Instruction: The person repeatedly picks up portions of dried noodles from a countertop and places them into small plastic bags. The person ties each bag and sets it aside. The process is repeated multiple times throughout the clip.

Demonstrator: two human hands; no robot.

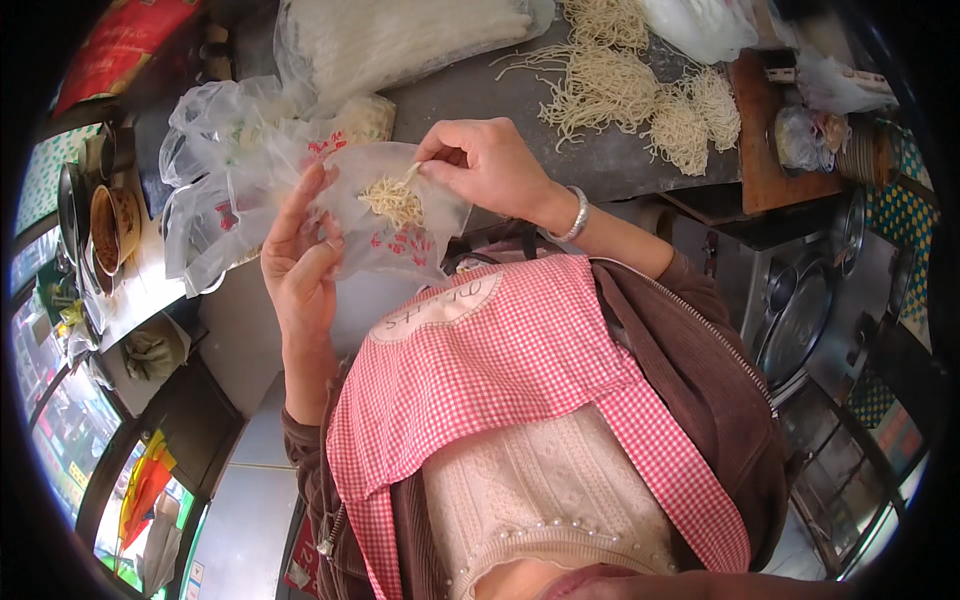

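My left hand [300, 255] grips the left edge of a thin clear plastic bag [360, 247] with red print, held up before my chest. A small clump of noodles [394, 201] shows at the bag. My right hand [487, 161] pinches the bag's upper right part, with a pale strand, perhaps a noodle, at the fingertips. Several heaps of fresh noodles [607, 90] lie on the dark worktop beyond my right hand. More filled plastic bags [240, 142] lie past my left hand.
A large clear bag of white noodles [405, 45] lies at the worktop's far side. A wooden board [772, 142] is at the right, near wrapped items and a stack of ridged round things. Pots [115, 229] stand on a side counter at the left. A large round pan [799, 322] is at the lower right.
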